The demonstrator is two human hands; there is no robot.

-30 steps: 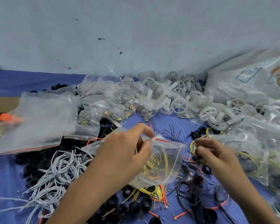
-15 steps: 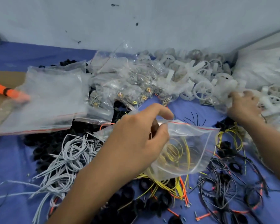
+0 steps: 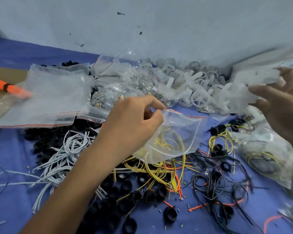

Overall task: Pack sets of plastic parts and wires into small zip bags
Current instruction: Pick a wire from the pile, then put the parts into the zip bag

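While my left hand (image 3: 134, 122) pinches the red-lined mouth of the small zip bag (image 3: 176, 130) at the centre of the surface (image 3: 10, 149), I judge this set only begun, since yellow wires (image 3: 169, 142) are all I can make out inside it. My right hand (image 3: 281, 98), at two o'clock, has its grip curled round a white plastic part (image 3: 259, 76) beside the white pile (image 3: 198, 85) at one o'clock, as far as the blur lets me tell, so that part, perhaps the black rings (image 3: 135, 195) at six o'clock, and the sealing are left. At four o'clock a packed bag (image 3: 264, 156) of yellow wire and dark rings seems finished.
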